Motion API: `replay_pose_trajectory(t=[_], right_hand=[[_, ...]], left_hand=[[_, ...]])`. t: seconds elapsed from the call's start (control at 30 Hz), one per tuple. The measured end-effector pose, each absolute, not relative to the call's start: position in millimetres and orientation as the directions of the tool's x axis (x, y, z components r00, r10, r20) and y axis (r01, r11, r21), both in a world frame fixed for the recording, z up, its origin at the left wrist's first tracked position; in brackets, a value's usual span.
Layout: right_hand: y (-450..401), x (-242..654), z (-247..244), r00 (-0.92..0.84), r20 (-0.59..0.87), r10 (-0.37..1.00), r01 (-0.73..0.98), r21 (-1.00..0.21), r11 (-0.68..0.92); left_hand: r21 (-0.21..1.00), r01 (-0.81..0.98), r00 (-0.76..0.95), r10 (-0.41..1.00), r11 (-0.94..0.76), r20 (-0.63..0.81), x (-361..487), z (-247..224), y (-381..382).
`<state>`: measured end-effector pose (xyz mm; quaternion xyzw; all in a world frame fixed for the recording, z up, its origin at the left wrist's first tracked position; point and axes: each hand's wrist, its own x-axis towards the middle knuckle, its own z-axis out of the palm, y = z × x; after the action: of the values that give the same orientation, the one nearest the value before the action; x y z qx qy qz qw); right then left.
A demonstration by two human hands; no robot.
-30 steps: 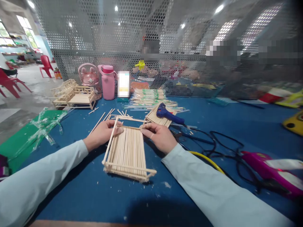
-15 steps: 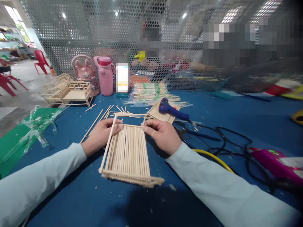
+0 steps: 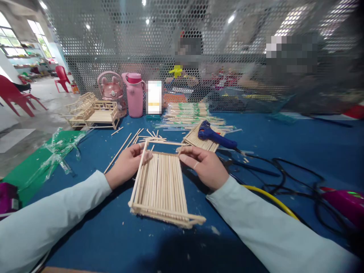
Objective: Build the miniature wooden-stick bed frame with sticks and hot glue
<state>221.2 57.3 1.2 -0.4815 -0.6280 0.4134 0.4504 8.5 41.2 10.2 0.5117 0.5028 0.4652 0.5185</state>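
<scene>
A frame of thin wooden sticks (image 3: 163, 185), its base made of sticks laid side by side, is held tilted over the blue table. My left hand (image 3: 129, 163) pinches its far left corner, with the fingertips partly behind the upright stick. My right hand (image 3: 204, 165) grips the far right corner between thumb and fingers. Beyond my right hand a blue glue gun (image 3: 217, 136) rests on a second stick panel (image 3: 197, 136). Loose stick pieces (image 3: 153, 137) lie just past the frame.
Miniature stick furniture (image 3: 99, 113), a pink bottle (image 3: 134, 96) and a blurred phone screen (image 3: 154, 98) stand along the perforated metal screen (image 3: 119, 41). Bundled sticks (image 3: 187, 112) lie near them. Black cables (image 3: 284, 170) and a yellow cable (image 3: 273, 199) run at right. Plastic wrap (image 3: 57, 151) covers a green sheet at left.
The view has turned a little to the left, so everything appears shifted right. Both hands keep their grip on the stick frame, which hardly moves relative to the table.
</scene>
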Motion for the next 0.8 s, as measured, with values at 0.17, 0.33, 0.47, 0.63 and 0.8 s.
replay_pose_trajectory(t=[0.17, 0.33, 0.47, 0.63, 0.8], right_hand=[[56.7, 221.4, 2.2, -0.106, 0.184, 0.977, 0.244, -0.948, 0.205], [56.6, 217.3, 3.7, -0.119, 0.234, 0.965, 0.366, -0.893, 0.262], [54.4, 215.5, 3.5, -0.120, 0.308, 0.944, 0.458, -0.826, 0.328], [52.3, 216.0, 3.3, -0.150, 0.374, 0.915, 0.542, -0.744, 0.392], [53.5, 216.4, 4.1, -0.154, 0.374, 0.914, 0.555, -0.733, 0.394]], left_hand=[[1.000, 0.007, 0.032, 0.999, 0.009, -0.009, 6.0, 7.0, 38.9], [0.999, 0.043, 0.017, 1.000, 0.009, -0.009, 6.3, 7.4, 36.9], [0.998, 0.062, -0.013, 1.000, 0.011, -0.010, 6.7, 8.1, 35.3], [0.998, 0.059, -0.051, 0.998, 0.026, -0.023, 7.9, 7.7, 34.7], [0.999, 0.008, -0.038, 0.998, 0.051, -0.050, 8.9, 8.8, 34.4]])
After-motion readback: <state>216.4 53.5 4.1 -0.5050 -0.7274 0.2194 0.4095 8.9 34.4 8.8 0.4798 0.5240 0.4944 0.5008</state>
